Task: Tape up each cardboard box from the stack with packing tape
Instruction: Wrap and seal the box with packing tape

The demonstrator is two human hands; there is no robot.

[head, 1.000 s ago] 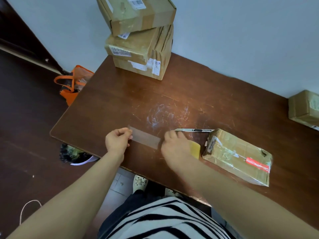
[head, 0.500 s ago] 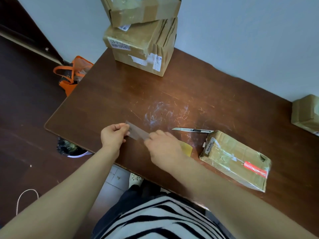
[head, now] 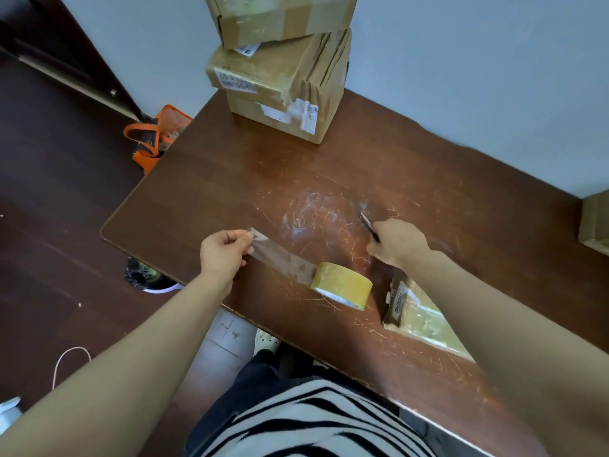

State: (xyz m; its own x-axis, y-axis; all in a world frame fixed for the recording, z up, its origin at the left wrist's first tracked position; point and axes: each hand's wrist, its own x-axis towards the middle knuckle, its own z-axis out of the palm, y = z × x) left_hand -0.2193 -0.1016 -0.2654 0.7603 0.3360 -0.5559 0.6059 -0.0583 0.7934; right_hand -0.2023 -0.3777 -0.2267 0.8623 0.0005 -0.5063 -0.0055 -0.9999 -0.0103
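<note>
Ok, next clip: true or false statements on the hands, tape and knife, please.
1. The left hand pinches the strip by its end. True.
2. The right hand holds the roll. False: it grips the knife; the roll lies on the table.
3. The strip is cut free. False: it runs unbroken to the roll.
4. Boxes are stacked at the table's far edge. True.
5. The bag is on the table. False: it is on the floor.

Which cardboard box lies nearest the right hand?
The flat, tape-wrapped box lying partly under the right forearm; the two stacked boxes and the box at the right edge are farther away.
</note>
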